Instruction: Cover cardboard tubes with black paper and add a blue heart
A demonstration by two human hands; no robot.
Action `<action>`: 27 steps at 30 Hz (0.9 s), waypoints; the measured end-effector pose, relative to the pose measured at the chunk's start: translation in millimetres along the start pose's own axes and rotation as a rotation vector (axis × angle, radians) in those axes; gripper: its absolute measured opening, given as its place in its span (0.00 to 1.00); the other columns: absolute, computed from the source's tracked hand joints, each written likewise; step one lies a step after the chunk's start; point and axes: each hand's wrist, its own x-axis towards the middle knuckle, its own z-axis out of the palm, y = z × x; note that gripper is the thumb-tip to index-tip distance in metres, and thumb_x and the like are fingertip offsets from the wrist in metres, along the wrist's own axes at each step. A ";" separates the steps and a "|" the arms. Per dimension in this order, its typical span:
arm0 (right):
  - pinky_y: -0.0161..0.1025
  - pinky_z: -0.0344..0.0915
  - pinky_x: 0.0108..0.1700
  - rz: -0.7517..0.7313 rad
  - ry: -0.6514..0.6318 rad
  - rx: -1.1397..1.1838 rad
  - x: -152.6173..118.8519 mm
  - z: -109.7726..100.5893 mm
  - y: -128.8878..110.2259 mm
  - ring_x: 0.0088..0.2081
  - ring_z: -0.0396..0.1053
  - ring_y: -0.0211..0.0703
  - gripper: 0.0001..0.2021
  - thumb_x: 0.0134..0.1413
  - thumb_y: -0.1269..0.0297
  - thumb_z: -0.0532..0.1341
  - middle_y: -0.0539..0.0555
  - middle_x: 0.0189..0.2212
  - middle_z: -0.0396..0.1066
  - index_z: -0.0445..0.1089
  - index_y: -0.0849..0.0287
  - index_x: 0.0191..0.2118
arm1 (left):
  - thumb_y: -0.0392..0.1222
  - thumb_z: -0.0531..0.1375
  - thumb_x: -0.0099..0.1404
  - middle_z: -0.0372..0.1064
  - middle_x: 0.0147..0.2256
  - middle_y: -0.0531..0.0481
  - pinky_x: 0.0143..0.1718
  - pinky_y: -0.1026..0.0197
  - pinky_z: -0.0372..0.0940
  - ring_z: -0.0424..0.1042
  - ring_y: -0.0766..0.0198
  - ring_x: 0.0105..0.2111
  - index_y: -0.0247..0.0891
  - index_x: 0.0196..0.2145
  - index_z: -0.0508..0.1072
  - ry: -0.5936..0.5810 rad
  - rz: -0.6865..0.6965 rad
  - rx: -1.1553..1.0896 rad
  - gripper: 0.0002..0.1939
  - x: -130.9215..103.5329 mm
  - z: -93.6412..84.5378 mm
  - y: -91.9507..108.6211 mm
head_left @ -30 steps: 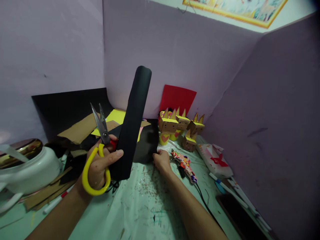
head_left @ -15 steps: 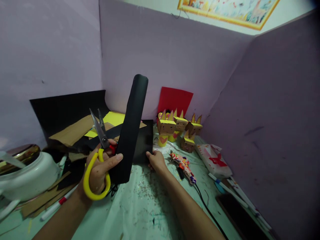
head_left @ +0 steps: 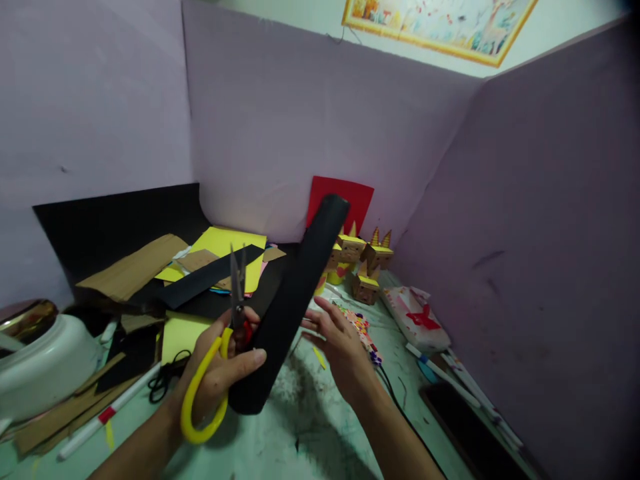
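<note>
My left hand (head_left: 213,380) is closed around scissors (head_left: 205,427) with yellow and red handles, their blades pointing up and slightly apart. The same hand pins a long, slightly curved black paper strip (head_left: 295,293) under its thumb. The strip leans up to the right and hides part of the small cardboard figures (head_left: 365,287) behind it. My right hand (head_left: 340,347) is open, fingers spread, just right of the strip; I cannot tell whether a fingertip touches it. Past that hand lies a flower-patterned glue gun (head_left: 367,333), partly covered, with a black cord.
Yellow sheets (head_left: 235,237), cardboard pieces (head_left: 130,267) and black paper (head_left: 125,207) pile up at the back left. A white pot (head_left: 55,373) stands at the left. A red sheet (head_left: 363,197) leans on the wall. Rightward are a white packet (head_left: 415,317) and a dark phone-like slab (head_left: 465,427).
My right hand has let go of the black sheet's edge on the table, risen and opened. The strip in my left hand has tipped to the right, and the scissors have moved with that hand.
</note>
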 end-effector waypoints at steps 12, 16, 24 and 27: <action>0.39 0.73 0.42 0.167 0.148 1.139 -28.9 -32.2 32.6 0.34 0.76 0.42 0.15 0.34 0.66 0.74 0.51 0.30 0.78 0.74 0.61 0.33 | 0.53 0.63 0.57 0.68 0.29 0.52 0.28 0.63 0.64 0.68 0.64 0.25 0.40 0.40 0.66 -0.076 0.039 0.141 0.18 -23.0 35.7 -21.2; 0.40 0.73 0.44 0.091 0.108 1.248 -26.6 -43.7 27.3 0.35 0.76 0.41 0.14 0.35 0.67 0.73 0.50 0.30 0.78 0.75 0.59 0.34 | 0.56 0.61 0.58 0.69 0.28 0.52 0.23 0.65 0.63 0.68 0.66 0.22 0.40 0.39 0.63 -0.011 -0.031 0.036 0.20 -19.1 32.0 -21.5; 0.38 0.72 0.46 0.066 0.104 1.274 -19.7 -55.2 29.3 0.36 0.76 0.39 0.11 0.49 0.58 0.67 0.51 0.31 0.79 0.75 0.61 0.33 | 0.56 0.63 0.57 0.70 0.27 0.52 0.23 0.66 0.64 0.68 0.66 0.23 0.39 0.37 0.65 0.005 -0.053 0.024 0.19 -27.1 38.2 -17.5; 0.36 0.71 0.48 0.049 0.106 1.247 -19.7 -55.4 25.8 0.37 0.76 0.38 0.13 0.48 0.56 0.68 0.52 0.31 0.79 0.75 0.61 0.33 | 0.53 0.62 0.59 0.69 0.27 0.52 0.21 0.66 0.62 0.67 0.67 0.23 0.40 0.38 0.64 -0.012 -0.043 0.012 0.17 -32.0 40.2 -15.4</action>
